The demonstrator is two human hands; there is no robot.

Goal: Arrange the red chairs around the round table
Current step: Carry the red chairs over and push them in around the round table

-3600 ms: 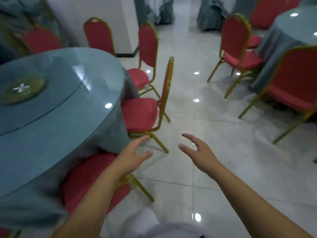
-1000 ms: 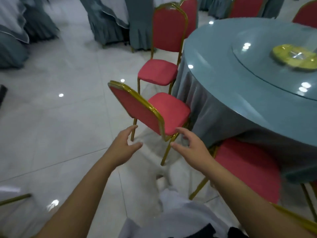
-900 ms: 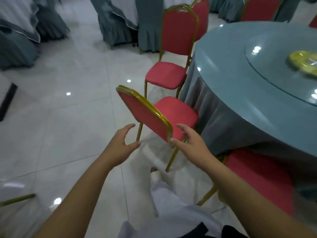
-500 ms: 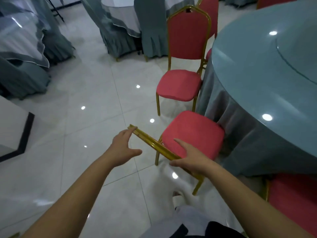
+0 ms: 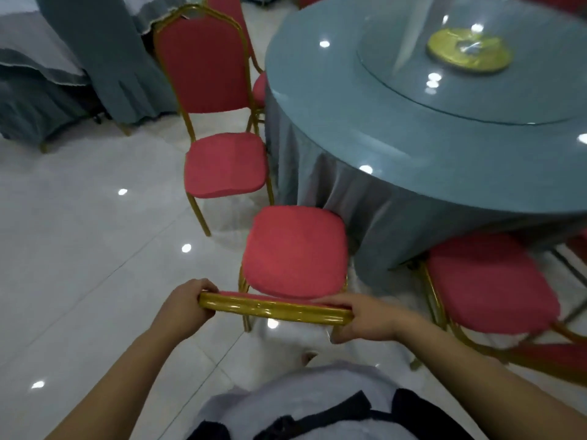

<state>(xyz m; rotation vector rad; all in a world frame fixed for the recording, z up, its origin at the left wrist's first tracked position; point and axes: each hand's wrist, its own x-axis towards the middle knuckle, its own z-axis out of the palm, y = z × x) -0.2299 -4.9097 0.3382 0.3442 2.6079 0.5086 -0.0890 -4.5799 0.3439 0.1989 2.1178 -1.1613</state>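
A red chair (image 5: 295, 249) with a gold frame stands right in front of me, its seat facing the round table (image 5: 397, 122) draped in grey-blue cloth. My left hand (image 5: 187, 304) grips the left end of the gold top rail of its backrest. My right hand (image 5: 365, 317) grips the right end of the same rail. A second red chair (image 5: 222, 163) stands to the left, by the table's edge. A third red chair (image 5: 486, 284) sits at the right, partly under the cloth.
A glass turntable with a yellow centrepiece (image 5: 468, 54) lies on the table. Another cloth-draped table (image 5: 47, 81) stands at the far left. Glossy white tile floor (image 5: 79, 265) stretches out to the left. My own white clothing fills the bottom of the view.
Both hands have closed round the backrest's top rail; before they were open, just reaching it. The view has swung so the chair now faces the table squarely.
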